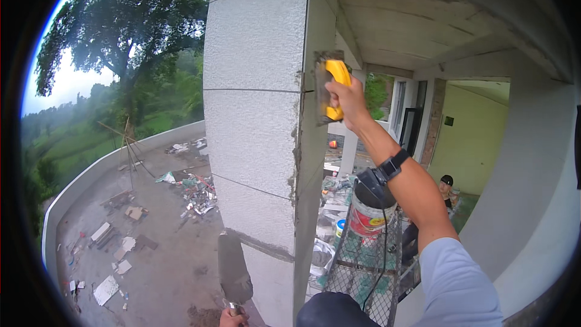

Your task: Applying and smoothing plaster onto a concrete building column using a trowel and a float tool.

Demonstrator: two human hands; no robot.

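Observation:
My right hand [350, 102] is wrapped round the yellow handle of a plastering float [338, 71], raised at the right face of a square column [257, 42]. The float's dark, mortar-smeared plate stands upright along that face; whether it touches cannot be told. Rough grey mortar marks the column's corner edge below it. Low in the view, my left hand [233, 317] grips the handle of a pointed trowel [234, 269], its blade upward and coated with grey mortar. That blade overlaps the column's lower left edge. Part of my left hand is cut off by the frame.
A red and white bucket [367, 218] with a dark rim stands on a mesh platform [363, 272], and a black cable [384, 254] hangs down there. A person [446, 189] is lower right. Rubble [200, 194] litters the ground inside a low curved wall [91, 178].

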